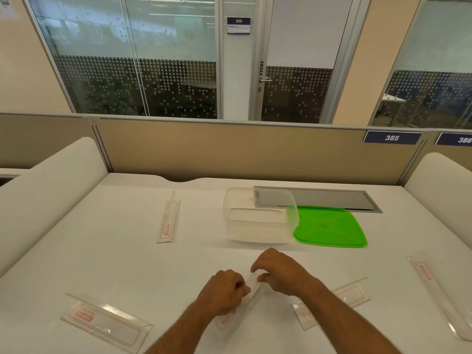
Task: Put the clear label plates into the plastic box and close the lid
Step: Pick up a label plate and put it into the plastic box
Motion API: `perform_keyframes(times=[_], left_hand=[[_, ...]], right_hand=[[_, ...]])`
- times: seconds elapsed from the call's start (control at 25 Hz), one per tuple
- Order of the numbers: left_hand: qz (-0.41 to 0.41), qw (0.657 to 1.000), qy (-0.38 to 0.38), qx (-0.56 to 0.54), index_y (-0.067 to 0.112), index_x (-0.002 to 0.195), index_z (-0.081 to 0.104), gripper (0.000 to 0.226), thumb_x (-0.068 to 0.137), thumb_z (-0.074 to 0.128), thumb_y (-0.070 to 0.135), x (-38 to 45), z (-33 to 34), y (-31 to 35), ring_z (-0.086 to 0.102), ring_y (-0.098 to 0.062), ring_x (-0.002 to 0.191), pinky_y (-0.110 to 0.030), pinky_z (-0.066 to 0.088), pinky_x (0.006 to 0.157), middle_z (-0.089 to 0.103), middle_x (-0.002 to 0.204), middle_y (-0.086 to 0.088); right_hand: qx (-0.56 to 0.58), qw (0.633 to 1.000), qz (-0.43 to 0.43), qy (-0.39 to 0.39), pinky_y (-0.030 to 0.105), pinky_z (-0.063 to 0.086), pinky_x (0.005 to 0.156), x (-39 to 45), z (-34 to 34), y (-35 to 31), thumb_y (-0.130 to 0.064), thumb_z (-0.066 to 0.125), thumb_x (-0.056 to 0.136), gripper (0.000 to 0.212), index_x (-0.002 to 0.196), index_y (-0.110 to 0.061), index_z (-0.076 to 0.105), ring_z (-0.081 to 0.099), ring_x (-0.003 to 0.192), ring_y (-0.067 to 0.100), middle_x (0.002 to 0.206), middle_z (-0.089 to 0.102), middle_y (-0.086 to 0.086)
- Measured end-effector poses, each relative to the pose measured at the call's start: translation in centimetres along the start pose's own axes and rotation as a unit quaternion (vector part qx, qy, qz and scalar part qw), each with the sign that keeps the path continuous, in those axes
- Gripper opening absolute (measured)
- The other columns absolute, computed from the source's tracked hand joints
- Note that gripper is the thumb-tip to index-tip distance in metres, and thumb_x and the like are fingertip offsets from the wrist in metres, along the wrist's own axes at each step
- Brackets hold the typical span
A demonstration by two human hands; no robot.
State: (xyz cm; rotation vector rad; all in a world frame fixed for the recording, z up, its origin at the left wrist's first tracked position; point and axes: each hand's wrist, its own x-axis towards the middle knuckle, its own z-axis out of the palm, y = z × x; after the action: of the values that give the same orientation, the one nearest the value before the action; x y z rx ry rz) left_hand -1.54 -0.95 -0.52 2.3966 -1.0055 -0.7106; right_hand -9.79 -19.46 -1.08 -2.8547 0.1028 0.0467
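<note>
A clear plastic box (260, 221) stands open at the middle of the white table, with its green lid (329, 227) lying flat just to its right. Near the front edge, my left hand (222, 292) and my right hand (281, 272) both grip one clear label plate (251, 284) with red printing, each at one part of it. Other clear label plates lie around: one at the front left (104, 323), one at the back left (168, 221), one under my right forearm (350, 295), one at the far right (439, 290).
A grey cable hatch (332, 199) is set into the table behind the box and lid. A beige partition (229, 149) closes off the back, and white rounded dividers (51, 187) flank the desk on both sides.
</note>
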Motion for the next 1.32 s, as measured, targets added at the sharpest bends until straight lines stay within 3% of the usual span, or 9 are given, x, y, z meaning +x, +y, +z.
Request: perform_keyframes(times=[0.24,0.4,0.56,0.68,0.8,0.96,1.08,1.2,1.32], left_hand=[[0.011,0.997,0.031,-0.075,0.016,0.094,0.074,0.023,0.097,0.053,0.025,0.6,-1.4,0.4,0.057,-0.005,0.057,-0.021,0.05,0.058,0.062,0.069,0.011],[0.008,0.989,-0.012,-0.149,0.015,0.091,0.076,0.022,0.094,0.056,0.024,0.9,-2.9,0.4,0.051,-0.005,0.041,-0.019,0.042,0.042,0.065,0.062,0.003],[0.01,0.969,-0.057,-0.239,0.013,0.086,0.077,0.017,0.089,0.065,0.024,1.0,-4.0,-0.2,0.049,-0.01,0.039,-0.021,0.037,0.039,0.068,0.063,-0.002],[-0.001,0.955,-0.048,-0.292,0.009,0.083,0.074,0.016,0.084,0.074,0.025,1.1,-4.6,-0.6,0.054,-0.015,0.044,-0.025,0.042,0.045,0.073,0.076,-0.011],[-0.013,0.933,-0.042,-0.357,0.009,0.08,0.075,0.035,0.079,0.077,0.044,0.9,-5.6,-0.8,0.06,-0.015,0.055,-0.023,0.046,0.054,0.075,0.09,-0.014],[-0.025,0.892,-0.105,-0.439,0.006,0.086,0.077,0.069,0.084,0.052,0.07,0.6,-6.4,-1.6,0.071,-0.021,0.081,-0.024,0.053,0.065,0.075,0.101,-0.016],[-0.033,0.864,-0.123,-0.487,0.007,0.091,0.077,0.077,0.083,0.043,0.076,0.6,-5.9,-2.4,0.071,-0.026,0.089,-0.028,0.055,0.069,0.074,0.107,-0.017],[-0.005,0.834,-0.11,-0.541,0.002,0.106,0.074,0.073,0.079,0.057,0.068,0.5,-5.3,-3.0,0.069,-0.041,0.103,-0.043,0.059,0.081,0.071,0.117,-0.021],[0.064,0.809,-0.099,-0.577,0.003,0.115,0.07,0.064,0.071,0.078,0.05,0.5,-5.3,-3.4,0.064,-0.049,0.108,-0.045,0.059,0.087,0.068,0.123,-0.023]], right_hand=[[0.077,0.995,0.028,0.052,0.022,0.038,0.103,-1.5,-1.3,0.7,-0.053,0.063,0.082,0.049,0.126,-0.034,0.057,0.045,0.122,0.004,0.129,0.057,-0.015],[0.087,0.996,0.016,0.025,0.019,0.032,0.105,-2.9,-1.9,0.9,-0.075,0.065,0.064,0.079,0.133,-0.042,0.048,0.04,0.124,-0.003,0.136,0.048,-0.022],[0.103,0.993,0.025,0.045,0.019,0.037,0.104,-3.4,-2.7,1.3,-0.069,0.071,0.062,0.075,0.129,-0.038,0.057,0.05,0.118,-0.004,0.131,0.058,-0.021],[0.202,0.974,0.062,0.088,0.016,0.048,0.09,-3.6,-3.3,1.5,-0.06,0.084,0.053,0.065,0.111,-0.032,0.072,0.062,0.098,-0.008,0.108,0.071,-0.017],[0.275,0.952,0.082,0.106,0.023,0.055,0.083,-3.9,-3.5,1.6,-0.054,0.087,0.052,0.053,0.098,-0.03,0.075,0.067,0.091,-0.001,0.098,0.073,-0.013],[0.348,0.921,0.108,0.14,0.028,0.053,0.065,-4.1,-3.5,1.8,-0.055,0.082,0.06,0.044,0.095,-0.036,0.064,0.064,0.07,0.013,0.086,0.07,0.0],[0.341,0.915,0.126,0.174,0.039,0.053,0.065,-4.0,-3.3,1.8,-0.062,0.076,0.062,0.042,0.089,-0.032,0.063,0.062,0.067,0.022,0.083,0.069,0.002],[0.394,0.882,0.155,0.206,0.053,0.057,0.06,-3.9,-3.1,1.9,-0.056,0.077,0.064,0.044,0.081,-0.018,0.064,0.068,0.062,0.029,0.078,0.066,0.013],[0.421,0.853,0.185,0.246,0.053,0.054,0.05,-3.9,-3.3,2.2,-0.055,0.076,0.063,0.047,0.075,-0.012,0.063,0.062,0.051,0.03,0.073,0.056,0.026]])
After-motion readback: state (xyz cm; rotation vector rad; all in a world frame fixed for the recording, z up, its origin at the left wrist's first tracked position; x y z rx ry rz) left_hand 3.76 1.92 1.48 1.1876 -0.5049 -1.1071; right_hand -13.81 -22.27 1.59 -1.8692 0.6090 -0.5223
